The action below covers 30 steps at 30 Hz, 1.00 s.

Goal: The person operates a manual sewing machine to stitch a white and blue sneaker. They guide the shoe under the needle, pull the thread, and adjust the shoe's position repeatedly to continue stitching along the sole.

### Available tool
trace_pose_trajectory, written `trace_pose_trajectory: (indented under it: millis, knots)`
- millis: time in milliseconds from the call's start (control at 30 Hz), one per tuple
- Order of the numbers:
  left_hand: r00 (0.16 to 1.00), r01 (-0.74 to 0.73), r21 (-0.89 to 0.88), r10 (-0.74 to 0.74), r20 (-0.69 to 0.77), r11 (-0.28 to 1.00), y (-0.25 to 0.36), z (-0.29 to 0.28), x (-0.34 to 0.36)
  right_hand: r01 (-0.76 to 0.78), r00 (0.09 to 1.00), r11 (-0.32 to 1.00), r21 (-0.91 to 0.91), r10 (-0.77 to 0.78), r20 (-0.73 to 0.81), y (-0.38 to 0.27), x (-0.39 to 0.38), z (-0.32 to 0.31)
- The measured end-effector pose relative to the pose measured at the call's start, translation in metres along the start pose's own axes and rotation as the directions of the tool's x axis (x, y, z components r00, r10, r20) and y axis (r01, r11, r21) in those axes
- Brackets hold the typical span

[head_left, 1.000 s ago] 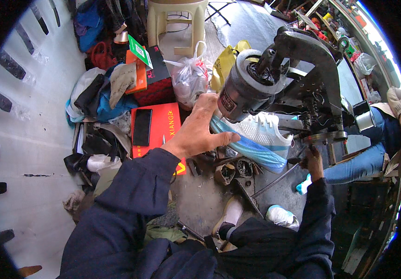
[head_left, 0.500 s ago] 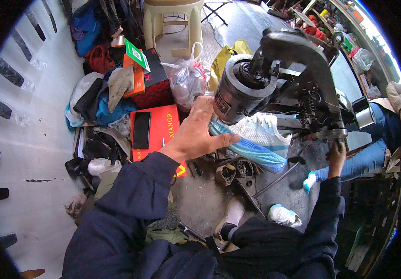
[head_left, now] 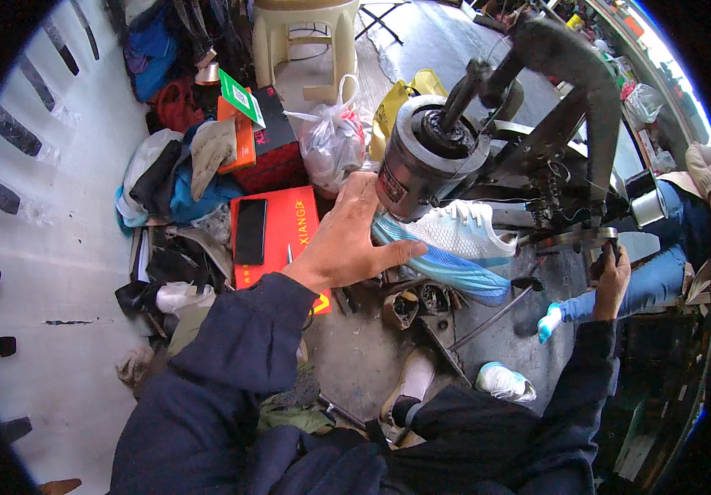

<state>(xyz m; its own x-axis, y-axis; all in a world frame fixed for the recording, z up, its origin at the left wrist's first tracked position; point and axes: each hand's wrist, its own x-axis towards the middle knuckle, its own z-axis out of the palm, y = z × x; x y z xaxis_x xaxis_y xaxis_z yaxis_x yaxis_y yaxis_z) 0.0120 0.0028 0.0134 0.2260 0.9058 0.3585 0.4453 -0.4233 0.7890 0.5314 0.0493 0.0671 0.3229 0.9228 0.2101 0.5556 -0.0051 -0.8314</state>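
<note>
Head view. Left hand [head_left: 347, 243] at frame centre, fingers spread and pressed flat on the heel end of a white and blue sneaker [head_left: 454, 247], thumb underneath along the blue sole; open-palmed hold, not a closed fist. The sneaker lies on its side right of centre, toe pointing toward the right of the frame, sitting on the arm of a dark metal stitching machine [head_left: 570, 107] that fills the upper right. Round grey motor housing [head_left: 430, 161] of the machine hangs just above the sneaker's heel, touching the left fingertips. Right hand [head_left: 611, 280] at the right edge, curled around a small dark handle [head_left: 607, 247] low on the machine; grip closed on it. Both forearms in dark blue sleeves come up from the lower edge.

Left of the left hand: red shoebox [head_left: 289, 223] lying flat with a black phone [head_left: 250, 231] on top. Upper left: heap of clothes and bags [head_left: 174, 177], clear plastic bag [head_left: 331, 140], yellow bag [head_left: 409, 91]. Top centre: beige plastic stool [head_left: 302, 33]. Lower centre: another white sneaker [head_left: 409, 384] on the floor. Far right: another person's leg in blue jeans [head_left: 661, 276].
</note>
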Motion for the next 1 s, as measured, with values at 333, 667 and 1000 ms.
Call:
trace_pose_trajectory:
  millis: [333,667,1000]
  knots:
    - [0.997,-0.047,-0.036,0.045,-0.061,0.998,-0.002,0.004,-0.001,-0.385,0.794,0.923,-0.013,0.338,0.505,0.06,-0.049,0.071]
    - [0.995,-0.059,-0.016,0.058,-0.078,0.998,0.003,0.004,-0.002,0.026,0.996,0.972,-0.235,-0.046,-0.08,0.026,0.011,-0.003]
    - [0.994,-0.061,-0.276,0.032,-0.108,0.959,0.001,0.001,-0.007,-0.169,0.891,0.985,-0.022,0.162,0.425,0.084,-0.049,0.08]
